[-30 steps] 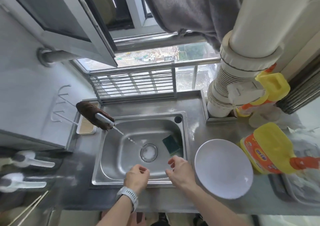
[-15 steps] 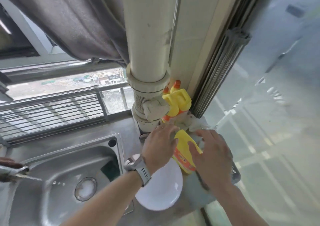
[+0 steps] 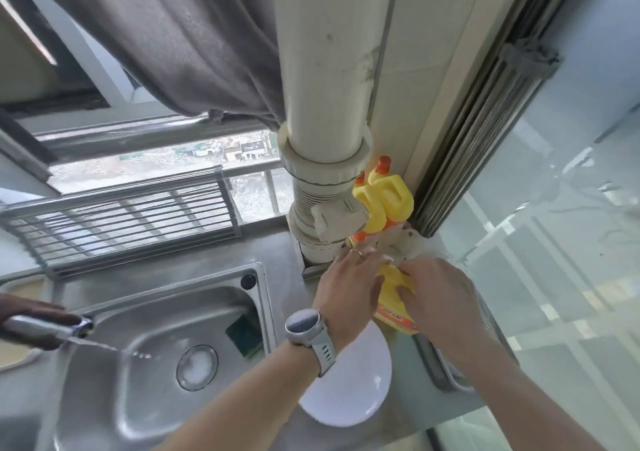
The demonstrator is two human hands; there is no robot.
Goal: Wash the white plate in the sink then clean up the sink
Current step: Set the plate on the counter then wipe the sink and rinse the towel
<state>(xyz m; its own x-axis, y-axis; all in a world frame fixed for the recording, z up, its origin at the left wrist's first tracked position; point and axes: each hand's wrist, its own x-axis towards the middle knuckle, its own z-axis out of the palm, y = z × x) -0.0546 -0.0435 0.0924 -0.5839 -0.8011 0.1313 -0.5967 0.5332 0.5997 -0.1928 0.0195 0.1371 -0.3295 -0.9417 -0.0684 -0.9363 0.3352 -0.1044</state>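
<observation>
Both hands, the left hand [image 3: 346, 288] and the right hand [image 3: 433, 298], close on the yellow detergent bottle [image 3: 393, 291]; grip its body firmly, lift clear of the white plate [image 3: 349, 388] resting on the desk [image 3: 398, 412] beside the sink [image 3: 145, 374]; dose sparingly.

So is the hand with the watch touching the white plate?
Apart. The head view shows the left hand up at the yellow bottle, while the white plate lies on the counter beneath the wrist.
</observation>
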